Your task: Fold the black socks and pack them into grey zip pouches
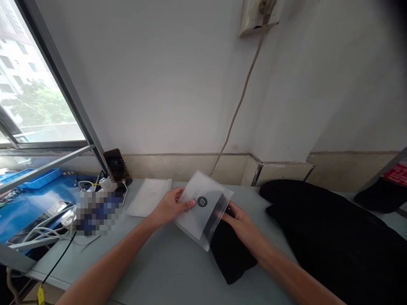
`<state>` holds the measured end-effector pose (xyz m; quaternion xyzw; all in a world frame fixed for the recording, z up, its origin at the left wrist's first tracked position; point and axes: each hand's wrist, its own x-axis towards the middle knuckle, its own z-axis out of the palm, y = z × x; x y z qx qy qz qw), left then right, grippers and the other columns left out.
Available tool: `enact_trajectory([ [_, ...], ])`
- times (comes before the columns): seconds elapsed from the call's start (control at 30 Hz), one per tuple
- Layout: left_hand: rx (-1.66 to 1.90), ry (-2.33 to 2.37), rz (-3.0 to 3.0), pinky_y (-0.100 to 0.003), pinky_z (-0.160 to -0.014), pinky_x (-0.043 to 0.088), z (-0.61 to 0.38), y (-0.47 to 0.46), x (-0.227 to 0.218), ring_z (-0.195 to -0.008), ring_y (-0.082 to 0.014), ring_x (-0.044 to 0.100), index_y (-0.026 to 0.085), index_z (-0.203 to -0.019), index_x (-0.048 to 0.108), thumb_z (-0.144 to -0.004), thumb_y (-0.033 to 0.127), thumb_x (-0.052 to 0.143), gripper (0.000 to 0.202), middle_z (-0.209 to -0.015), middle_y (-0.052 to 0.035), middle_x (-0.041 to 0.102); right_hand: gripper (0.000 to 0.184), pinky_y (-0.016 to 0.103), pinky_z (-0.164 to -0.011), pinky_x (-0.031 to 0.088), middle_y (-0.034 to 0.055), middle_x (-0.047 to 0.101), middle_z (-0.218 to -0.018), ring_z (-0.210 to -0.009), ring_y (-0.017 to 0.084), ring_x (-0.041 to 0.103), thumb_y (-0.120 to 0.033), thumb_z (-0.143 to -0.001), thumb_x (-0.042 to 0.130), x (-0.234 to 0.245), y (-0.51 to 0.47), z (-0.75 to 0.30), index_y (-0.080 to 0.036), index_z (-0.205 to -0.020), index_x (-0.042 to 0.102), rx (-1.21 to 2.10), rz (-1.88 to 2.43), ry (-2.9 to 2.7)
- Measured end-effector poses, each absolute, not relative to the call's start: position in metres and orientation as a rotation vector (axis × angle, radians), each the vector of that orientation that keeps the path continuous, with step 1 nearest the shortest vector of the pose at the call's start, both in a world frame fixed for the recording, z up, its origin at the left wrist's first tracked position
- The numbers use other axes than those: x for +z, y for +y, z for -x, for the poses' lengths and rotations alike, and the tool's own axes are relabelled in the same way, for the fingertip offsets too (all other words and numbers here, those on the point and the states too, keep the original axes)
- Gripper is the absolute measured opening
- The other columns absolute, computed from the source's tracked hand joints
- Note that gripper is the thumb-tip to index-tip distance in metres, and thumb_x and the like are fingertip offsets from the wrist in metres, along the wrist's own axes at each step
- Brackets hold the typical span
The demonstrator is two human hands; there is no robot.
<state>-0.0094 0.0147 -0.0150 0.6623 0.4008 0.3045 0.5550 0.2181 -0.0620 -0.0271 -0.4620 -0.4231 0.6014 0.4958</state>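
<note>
A frosted zip bag point(193, 220) with a round black logo is tilted above the table. My left hand point(173, 204) grips its left side, thumb on the front and fingers behind. My right hand point(240, 222) is closed on a folded black cloth item point(233, 256) at the bag's right, open-looking end. Part of the black fabric shows dark through the clear plastic, so one end lies inside the bag; the rest hangs out below. The fingertips of my right hand are partly hidden by the bag and the fabric.
A stack of similar frosted bags point(151, 197) lies behind my left hand. On the right spreads a large pile of black fabric point(337, 237). Cables point(41, 233), a phone point(114, 161) and a blue tray point(41, 178) are at the left. A cord point(243, 93) hangs from the wall socket.
</note>
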Motion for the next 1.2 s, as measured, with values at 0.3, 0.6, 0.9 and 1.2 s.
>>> enact_trajectory([
  [0.3, 0.411, 0.758, -1.459, -0.031, -0.083, 0.055, 0.004, 0.001, -0.01, -0.099, -0.0228, 0.07, 0.019, -0.113, 0.072, -0.075, 0.049, 0.086, 0.051, -0.112, -0.01, 0.073, 0.037, 0.047, -0.099, 0.054, 0.0066, 0.078, -0.117, -0.111, 0.035, 0.069, -0.053, -0.084, 0.075, -0.03, -0.065, -0.215, -0.026, -0.108, 0.08, 1.35, 0.993, -1.513],
  [0.6, 0.721, 0.998, -1.433, -0.028, -0.068, 0.052, 0.01, 0.018, -0.025, -0.079, -0.0194, 0.068, 0.016, -0.096, 0.072, -0.075, 0.054, 0.085, 0.046, -0.091, -0.0066, 0.074, 0.055, 0.047, -0.11, 0.047, 0.0075, 0.073, -0.131, -0.13, 0.035, 0.061, -0.051, -0.079, 0.081, -0.025, -0.058, -0.231, -0.027, -0.127, 0.069, 1.373, 1.231, -1.372],
  [0.9, 0.501, 0.844, -1.264, -0.037, -0.091, 0.057, 0.013, 0.011, -0.014, -0.106, -0.0262, 0.071, 0.016, -0.113, 0.073, -0.074, 0.046, 0.089, 0.051, -0.12, -0.0145, 0.074, 0.044, 0.04, -0.083, 0.058, 0.0016, 0.08, -0.094, -0.084, 0.025, 0.073, -0.034, -0.075, 0.081, -0.014, -0.061, -0.238, -0.025, -0.117, 0.073, 1.643, 1.118, -1.253],
  [1.2, 1.048, 0.969, -1.047, -0.03, -0.075, 0.057, -0.005, 0.011, -0.034, -0.085, -0.0191, 0.071, 0.016, -0.096, 0.072, -0.074, 0.047, 0.089, 0.042, -0.1, -0.0094, 0.076, 0.036, 0.035, -0.08, 0.055, 0.0069, 0.074, -0.094, -0.088, 0.023, 0.068, -0.058, -0.085, 0.073, -0.033, -0.057, -0.236, -0.022, -0.085, 0.07, 1.626, 1.095, -0.831],
])
